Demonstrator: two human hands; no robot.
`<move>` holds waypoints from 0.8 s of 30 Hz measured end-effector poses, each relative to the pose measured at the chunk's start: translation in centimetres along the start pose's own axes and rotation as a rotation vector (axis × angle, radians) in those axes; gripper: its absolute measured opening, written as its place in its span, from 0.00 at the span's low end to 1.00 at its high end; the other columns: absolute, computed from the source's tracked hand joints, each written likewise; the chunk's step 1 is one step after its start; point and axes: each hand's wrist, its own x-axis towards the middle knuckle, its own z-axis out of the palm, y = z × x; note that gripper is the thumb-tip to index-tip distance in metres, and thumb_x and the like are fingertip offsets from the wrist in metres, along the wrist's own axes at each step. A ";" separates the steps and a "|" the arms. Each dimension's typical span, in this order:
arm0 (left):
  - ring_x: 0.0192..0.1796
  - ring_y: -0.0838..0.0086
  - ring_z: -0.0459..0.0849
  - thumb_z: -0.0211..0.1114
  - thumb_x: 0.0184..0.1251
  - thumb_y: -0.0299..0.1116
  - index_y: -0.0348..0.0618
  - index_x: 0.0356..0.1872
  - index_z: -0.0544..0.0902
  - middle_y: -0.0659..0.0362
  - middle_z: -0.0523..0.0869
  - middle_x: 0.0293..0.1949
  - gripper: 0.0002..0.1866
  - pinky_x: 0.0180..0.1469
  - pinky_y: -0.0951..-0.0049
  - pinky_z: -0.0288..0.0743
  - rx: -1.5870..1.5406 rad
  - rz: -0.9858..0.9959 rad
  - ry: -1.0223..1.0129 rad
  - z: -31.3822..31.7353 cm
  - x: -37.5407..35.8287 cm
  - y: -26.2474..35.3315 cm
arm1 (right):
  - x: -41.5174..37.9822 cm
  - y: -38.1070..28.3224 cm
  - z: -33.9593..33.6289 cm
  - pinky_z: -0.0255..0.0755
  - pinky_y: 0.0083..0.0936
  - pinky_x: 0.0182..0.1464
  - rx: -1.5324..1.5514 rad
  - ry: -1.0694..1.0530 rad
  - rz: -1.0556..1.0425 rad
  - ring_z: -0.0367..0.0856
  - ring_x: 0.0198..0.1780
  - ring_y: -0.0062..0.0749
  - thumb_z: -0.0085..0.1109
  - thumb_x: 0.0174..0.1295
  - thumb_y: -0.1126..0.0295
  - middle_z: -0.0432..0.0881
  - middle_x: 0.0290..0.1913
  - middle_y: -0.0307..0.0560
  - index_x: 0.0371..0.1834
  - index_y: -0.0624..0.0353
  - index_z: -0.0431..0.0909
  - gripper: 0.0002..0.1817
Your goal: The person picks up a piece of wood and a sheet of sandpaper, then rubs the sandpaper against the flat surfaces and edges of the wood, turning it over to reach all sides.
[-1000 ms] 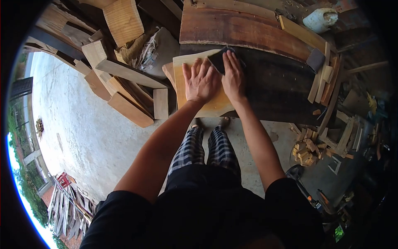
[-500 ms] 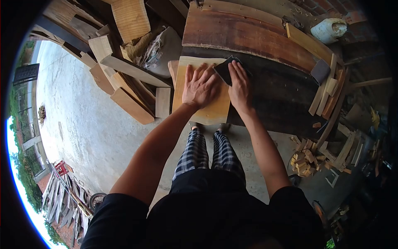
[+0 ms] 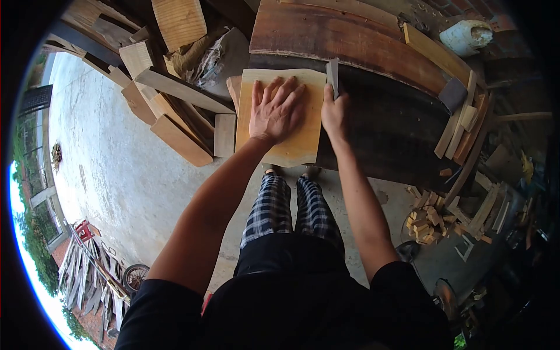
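Note:
A pale yellow wooden board (image 3: 306, 137) lies on the dark workbench (image 3: 388, 122), its near end sticking out past the bench edge. My left hand (image 3: 276, 111) rests flat on top of it with the fingers spread. At the board's right edge, my right hand (image 3: 335, 116) is closed around a sheet of sandpaper (image 3: 332, 76), which stands on edge with its grey side showing. Some of the right fingers are blurred and hidden behind the sheet.
A thick reddish-brown plank (image 3: 326, 35) spans the back of the bench. Stacked offcuts (image 3: 181, 137) stand at the left. A grey sanding block (image 3: 452, 95) and wood strips (image 3: 466, 128) lie at the right, with a white container (image 3: 465, 38) behind. Scrap pieces (image 3: 430, 224) are piled on the floor.
My right hand has turned the sandpaper from flat on the board's top to upright along its right edge. The left hand stays flat on the board, its fingers spread wider.

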 end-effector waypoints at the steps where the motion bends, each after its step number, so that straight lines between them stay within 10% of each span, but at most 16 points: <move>1: 0.77 0.58 0.61 0.59 0.69 0.47 0.62 0.73 0.70 0.62 0.68 0.75 0.30 0.80 0.41 0.38 -0.009 -0.002 0.002 0.0 0.1 0.0 | -1.8 0.1 0.4 0.76 0.40 0.57 0.047 0.022 -0.021 0.84 0.57 0.57 0.49 0.75 0.67 0.84 0.55 0.65 0.66 0.64 0.76 0.20; 24: 0.76 0.59 0.62 0.60 0.68 0.49 0.62 0.74 0.69 0.61 0.68 0.75 0.33 0.79 0.40 0.39 0.064 0.004 0.012 0.2 0.4 0.0 | -5.6 1.4 1.1 0.71 0.45 0.66 -0.267 0.177 -0.446 0.78 0.62 0.58 0.56 0.67 0.76 0.80 0.60 0.68 0.64 0.74 0.73 0.22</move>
